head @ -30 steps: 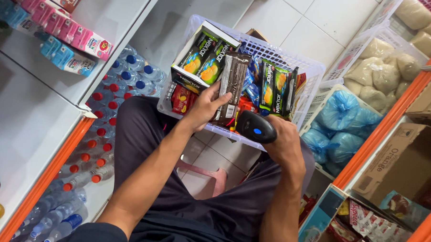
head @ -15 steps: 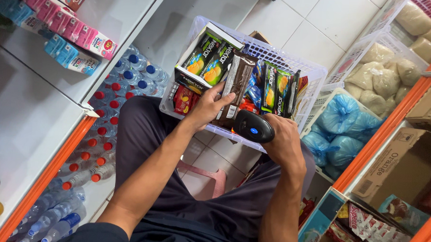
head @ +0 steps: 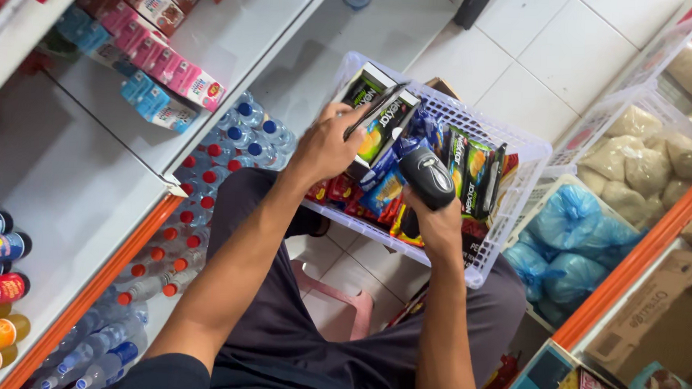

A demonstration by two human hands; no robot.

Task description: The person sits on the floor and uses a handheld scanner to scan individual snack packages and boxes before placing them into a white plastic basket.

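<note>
The white slotted basket [head: 514,216] rests on my lap, packed with snack packets, and my left hand [head: 328,144] grips a green-and-black box [head: 379,119] at its far corner; I'd tilt its coded face square to the black scanner [head: 427,178] that my right hand [head: 437,224] clasps just beside it. Neighbouring upright packets [head: 469,168] crowd the scanner's line, while bottled water [head: 241,133] sits packed below the shelf at left

left hand [head: 326,146] has seemingly tipped the snack box [head: 379,119] up.
</note>
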